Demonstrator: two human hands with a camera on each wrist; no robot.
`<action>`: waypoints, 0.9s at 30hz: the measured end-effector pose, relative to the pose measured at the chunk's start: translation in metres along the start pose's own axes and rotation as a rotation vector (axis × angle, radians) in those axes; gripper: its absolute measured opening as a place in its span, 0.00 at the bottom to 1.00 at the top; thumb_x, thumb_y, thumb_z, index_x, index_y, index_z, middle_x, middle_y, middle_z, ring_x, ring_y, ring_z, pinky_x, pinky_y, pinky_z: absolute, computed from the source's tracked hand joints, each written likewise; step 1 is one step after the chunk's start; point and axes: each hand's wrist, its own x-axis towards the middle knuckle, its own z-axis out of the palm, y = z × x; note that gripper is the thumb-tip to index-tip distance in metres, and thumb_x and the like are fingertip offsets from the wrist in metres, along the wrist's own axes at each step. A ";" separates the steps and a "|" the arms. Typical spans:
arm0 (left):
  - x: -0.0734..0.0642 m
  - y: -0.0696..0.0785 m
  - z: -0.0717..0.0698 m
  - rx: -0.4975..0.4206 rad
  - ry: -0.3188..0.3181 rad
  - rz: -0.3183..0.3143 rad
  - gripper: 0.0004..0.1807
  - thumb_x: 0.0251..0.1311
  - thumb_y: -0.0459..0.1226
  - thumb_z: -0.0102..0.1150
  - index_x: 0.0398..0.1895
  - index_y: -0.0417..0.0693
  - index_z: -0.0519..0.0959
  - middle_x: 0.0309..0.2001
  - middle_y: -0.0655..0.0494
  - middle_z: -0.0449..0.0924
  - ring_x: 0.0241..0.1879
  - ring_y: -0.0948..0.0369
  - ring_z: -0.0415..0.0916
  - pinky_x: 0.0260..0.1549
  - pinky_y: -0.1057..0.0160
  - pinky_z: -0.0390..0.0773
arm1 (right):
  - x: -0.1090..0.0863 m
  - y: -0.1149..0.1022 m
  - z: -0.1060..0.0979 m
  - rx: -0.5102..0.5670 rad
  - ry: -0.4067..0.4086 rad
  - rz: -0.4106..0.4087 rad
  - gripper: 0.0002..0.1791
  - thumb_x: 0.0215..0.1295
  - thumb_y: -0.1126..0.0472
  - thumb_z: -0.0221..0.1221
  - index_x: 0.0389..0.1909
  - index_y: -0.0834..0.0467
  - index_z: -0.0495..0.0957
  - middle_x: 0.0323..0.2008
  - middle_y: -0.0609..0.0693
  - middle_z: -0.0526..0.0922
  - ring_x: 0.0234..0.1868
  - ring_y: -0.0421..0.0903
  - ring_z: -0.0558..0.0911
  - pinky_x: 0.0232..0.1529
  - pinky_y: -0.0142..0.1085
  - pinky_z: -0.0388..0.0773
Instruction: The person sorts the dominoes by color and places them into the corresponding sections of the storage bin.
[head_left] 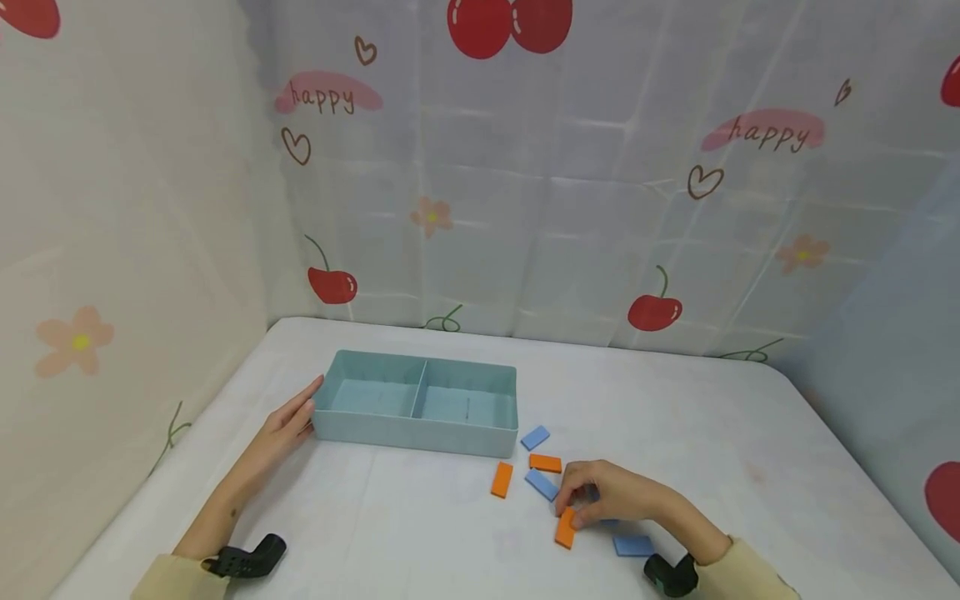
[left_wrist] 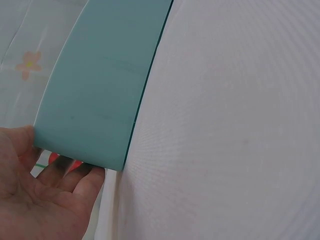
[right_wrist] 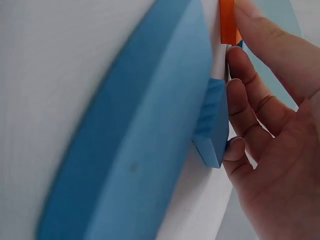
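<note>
A pale teal box (head_left: 412,433) with two compartments sits on the table, its inside bare. My left hand (head_left: 276,440) touches the box's left end with fairly straight fingers; the left wrist view shows the thumb at one corner of that end wall. Right of the box, my right hand (head_left: 618,492) pinches a small orange block (head_left: 565,530) low over the table, thumb on one face. Beneath the curled fingers lies a blue block (right_wrist: 215,125), mostly hidden from the head view. Another blue block (head_left: 633,546) is near the right wrist.
Between box and right hand lie two blue blocks (head_left: 536,437) (head_left: 541,484) and two orange blocks (head_left: 545,463) (head_left: 502,480). A white cloth covers the table (head_left: 405,533). Printed curtains (head_left: 525,208) hang behind and along the sides.
</note>
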 end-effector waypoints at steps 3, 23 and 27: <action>0.000 0.001 0.000 0.000 -0.001 0.003 0.30 0.74 0.43 0.38 0.73 0.43 0.47 0.72 0.41 0.39 0.68 0.40 0.41 0.56 0.50 0.59 | -0.002 -0.001 -0.001 -0.008 0.009 0.005 0.08 0.57 0.57 0.65 0.37 0.51 0.81 0.35 0.40 0.77 0.36 0.43 0.74 0.39 0.33 0.73; 0.003 -0.003 -0.002 -0.064 -0.019 0.035 0.29 0.74 0.41 0.37 0.73 0.42 0.46 0.72 0.44 0.39 0.68 0.42 0.39 0.52 0.74 0.64 | 0.000 -0.005 -0.015 0.109 0.170 -0.025 0.03 0.59 0.67 0.62 0.32 0.59 0.84 0.32 0.45 0.83 0.31 0.41 0.79 0.36 0.36 0.81; 0.000 -0.005 -0.002 -0.064 -0.023 0.038 0.28 0.74 0.39 0.36 0.73 0.42 0.46 0.72 0.43 0.38 0.68 0.42 0.39 0.52 0.75 0.64 | 0.010 -0.012 -0.020 0.177 0.261 0.001 0.04 0.60 0.67 0.61 0.34 0.63 0.84 0.34 0.52 0.83 0.34 0.47 0.81 0.38 0.36 0.80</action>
